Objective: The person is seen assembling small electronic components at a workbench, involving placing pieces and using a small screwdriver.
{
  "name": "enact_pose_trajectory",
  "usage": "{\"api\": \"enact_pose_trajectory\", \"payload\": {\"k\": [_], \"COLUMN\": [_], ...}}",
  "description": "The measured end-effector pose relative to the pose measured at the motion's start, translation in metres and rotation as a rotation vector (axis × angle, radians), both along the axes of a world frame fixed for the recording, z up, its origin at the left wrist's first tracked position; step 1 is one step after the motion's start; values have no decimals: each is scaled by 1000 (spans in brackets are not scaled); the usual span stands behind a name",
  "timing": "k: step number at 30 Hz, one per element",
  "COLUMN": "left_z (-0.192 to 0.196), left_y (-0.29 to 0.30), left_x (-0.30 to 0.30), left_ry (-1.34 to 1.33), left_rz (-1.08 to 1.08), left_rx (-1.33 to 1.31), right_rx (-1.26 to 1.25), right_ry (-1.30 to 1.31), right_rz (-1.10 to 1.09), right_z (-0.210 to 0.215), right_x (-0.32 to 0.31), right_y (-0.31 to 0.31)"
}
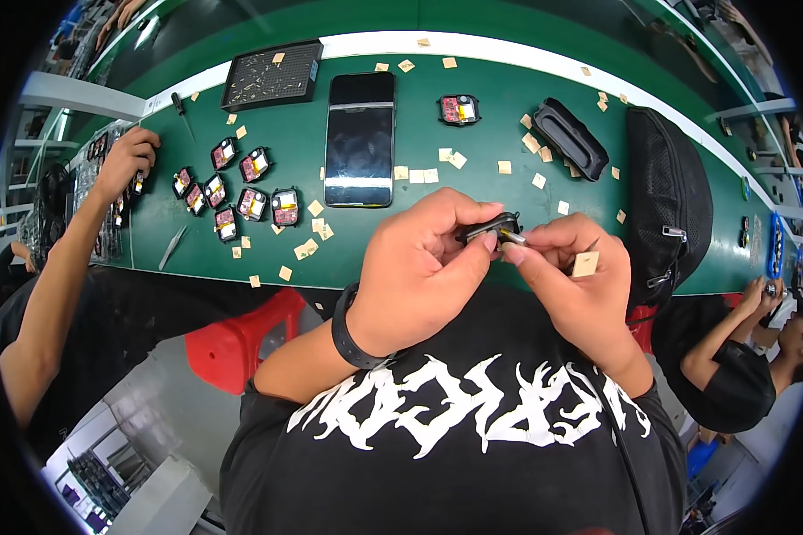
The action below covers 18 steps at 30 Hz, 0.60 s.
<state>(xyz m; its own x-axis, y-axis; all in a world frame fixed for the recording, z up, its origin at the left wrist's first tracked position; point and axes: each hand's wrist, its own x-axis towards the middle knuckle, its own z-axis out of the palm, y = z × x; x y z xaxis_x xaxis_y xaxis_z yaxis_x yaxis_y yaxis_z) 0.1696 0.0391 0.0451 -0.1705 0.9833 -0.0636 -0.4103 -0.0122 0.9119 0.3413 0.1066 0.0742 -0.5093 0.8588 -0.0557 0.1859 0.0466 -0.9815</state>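
Note:
Near the table's front edge, my left hand [424, 267] grips a small black smartwatch case [501, 223] between thumb and fingers, tilted so that its inside is mostly hidden. Against the case's right side, my right hand [575, 281] pinches a small silver piece with a yellow edge [513, 236]. Its exact kind is too small to make out. A tan square sticker [585, 264] rests against my right fingers, and a thin dark tip shows just above it. Beyond my hands, another open watch case [459, 110] with a red board and silver part lies on the green table.
Several open watch cases [252, 203] lie at left, near tweezers [171, 248] and a screwdriver [178, 104]. A black tray [272, 75], a phone [360, 143], a black holder [569, 138] and a mesh bag [669, 196] surround scattered stickers [504, 167]. A co-worker's hand [129, 160] works at far left.

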Motion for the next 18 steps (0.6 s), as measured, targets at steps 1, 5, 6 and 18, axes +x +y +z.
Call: {"api": "enact_pose_trajectory", "payload": {"k": [1,5,6,18], "left_z": [-2,-8,-10,-18], "left_y": [0,-2,-1,-8], "left_x": [-1,-4,-4,-4], "left_ry": [-27,17,18,46], "left_rz": [-20,-140,-143,-208], "left_rx": [-3,16,16,-42], "right_rx": [0,255,271,-116], "right_ry": [-2,-38,13,64], "right_rz": [0,26,22,-108], "right_z": [-1,-12,-13,-27], "right_x": [1,2,1,3], "right_y": [1,5,5,3]}}
